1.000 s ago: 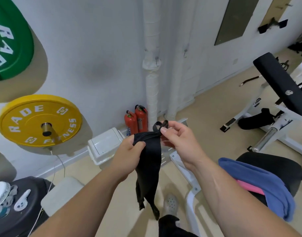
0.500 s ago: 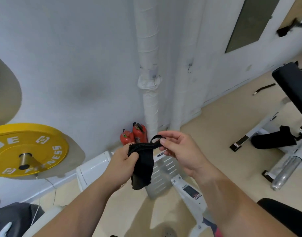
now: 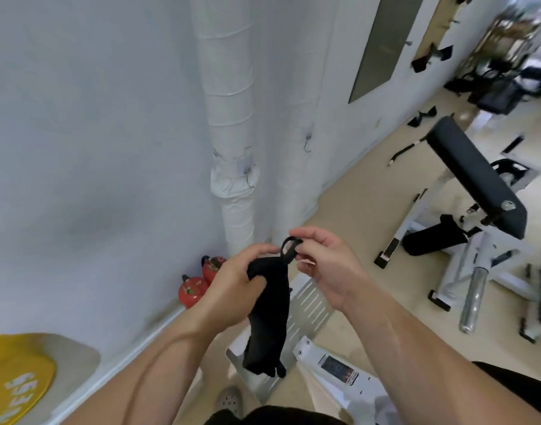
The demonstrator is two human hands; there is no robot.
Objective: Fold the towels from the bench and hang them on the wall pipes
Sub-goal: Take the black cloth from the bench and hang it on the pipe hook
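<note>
Your left hand [image 3: 232,289] and right hand [image 3: 327,265] meet at the centre of the view. The left grips the upper end of a towel [image 3: 269,317] that hangs down below it. The right, just beside it, pinches the loop [image 3: 289,245] at the towel's top. Behind and above them, two wall pipes [image 3: 229,102] rise side by side against the wall, with a hook [image 3: 308,145] on the right one. Two fire extinguishers [image 3: 198,283] stand on the floor at the wall's foot, left of your left hand. A weight plate [image 3: 18,384] sits against the wall at lower left. A slotted panel [image 3: 309,308] lies on the floor behind the towel, and a padded bench [image 3: 474,176] stands well apart to your right.
</note>
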